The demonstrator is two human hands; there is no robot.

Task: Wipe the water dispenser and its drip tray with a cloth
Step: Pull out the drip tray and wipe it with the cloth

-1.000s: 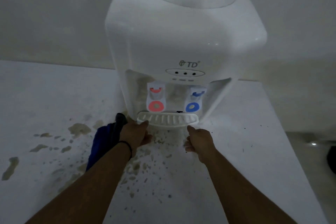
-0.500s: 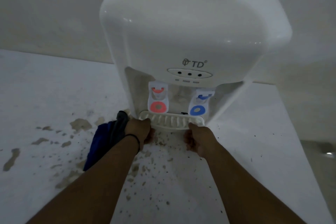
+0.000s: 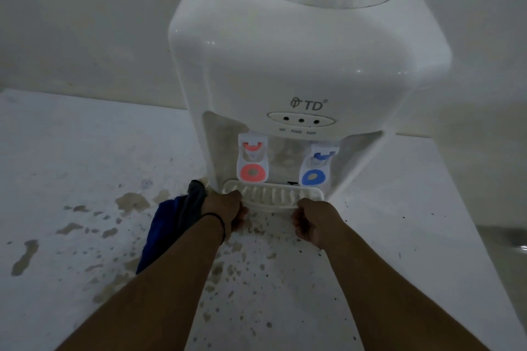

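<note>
The big white plastic water dispenser point(image 3: 299, 65) stood at the back of the stained white desk point(image 3: 71, 157) and blocked the way there. A dark blue cloth point(image 3: 165, 231) lay just left of the left hand point(image 3: 225, 209). The desk was open far left, and right of the right hand point(image 3: 316, 219).

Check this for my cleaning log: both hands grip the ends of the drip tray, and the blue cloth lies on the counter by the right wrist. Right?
Not quite. The head view shows the blue cloth by the left hand, not the right hand. Both hands do grip the drip tray ends.
</note>
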